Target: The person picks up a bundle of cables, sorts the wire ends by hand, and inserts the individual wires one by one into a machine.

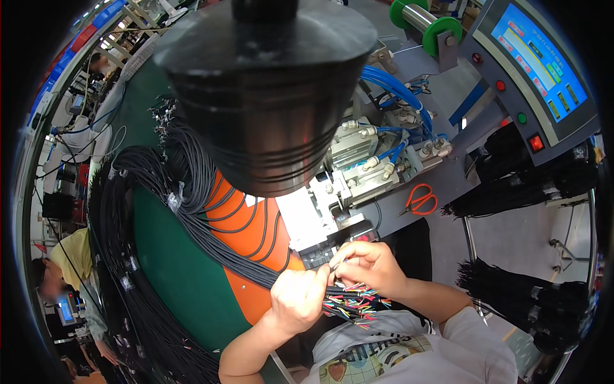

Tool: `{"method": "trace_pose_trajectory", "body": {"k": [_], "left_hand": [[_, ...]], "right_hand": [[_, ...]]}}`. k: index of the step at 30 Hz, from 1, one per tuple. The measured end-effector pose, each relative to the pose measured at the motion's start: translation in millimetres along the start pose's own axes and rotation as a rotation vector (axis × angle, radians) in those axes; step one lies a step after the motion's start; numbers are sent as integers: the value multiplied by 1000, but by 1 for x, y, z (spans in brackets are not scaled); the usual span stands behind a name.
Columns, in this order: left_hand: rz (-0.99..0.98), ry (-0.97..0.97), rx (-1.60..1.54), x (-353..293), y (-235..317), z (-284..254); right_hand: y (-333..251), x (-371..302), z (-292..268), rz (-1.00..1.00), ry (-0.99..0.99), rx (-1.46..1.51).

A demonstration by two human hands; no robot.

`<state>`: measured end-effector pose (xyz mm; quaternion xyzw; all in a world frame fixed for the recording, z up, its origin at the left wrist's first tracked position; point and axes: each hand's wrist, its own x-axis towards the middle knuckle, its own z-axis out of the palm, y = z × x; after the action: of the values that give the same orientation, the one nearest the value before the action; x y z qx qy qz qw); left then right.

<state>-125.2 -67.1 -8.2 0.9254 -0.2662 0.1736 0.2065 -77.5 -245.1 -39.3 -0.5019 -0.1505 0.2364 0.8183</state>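
Observation:
My left hand (297,297) is closed, its thumb and forefinger pinched beside my right hand (371,265). That hand is closed too, and the fingertips of both meet over what looks like the end of a thin black cable, mostly covered by the fingers. Just below the hands fans out a bundle of black cables (249,269), with stripped ends in several wire colours (358,304). It runs back to the left over an orange board (233,221). Right in front of my fingertips stands a metal machine fixture (320,221), brightly lit.
A black lamp-like cylinder (268,115) hangs over the fixture and hides part of it. Red-handled scissors (419,200) lie right of it. More black cables (137,281) cover the green table (160,246). A control screen (540,61) stands far right, above hanging cable bundles (531,301). A person (70,262) works at far left.

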Motion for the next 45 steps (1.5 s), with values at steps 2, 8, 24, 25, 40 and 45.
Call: {"method": "trace_pose_trajectory", "body": {"k": [2,8,24,25,40,45], "left_hand": [[-6,-15,-7,-2,-2,0],[-80,19,-257,4,-10,-4],[-114,-42,-21,1,0,0],[-111,-67,-40,1,0,0],[-60,-324,51,16,5,-11],[-58,-307,71,13,6,-11]], "right_hand": [[0,-3,-10,221,-60,318],[-12,0,-12,352,-97,297],[-11,10,-13,-399,-72,-1256],[-10,11,-14,-373,-70,-1227],[-2,10,-19,-427,-48,-1223],[-1,8,-14,-455,18,-1224]]}}
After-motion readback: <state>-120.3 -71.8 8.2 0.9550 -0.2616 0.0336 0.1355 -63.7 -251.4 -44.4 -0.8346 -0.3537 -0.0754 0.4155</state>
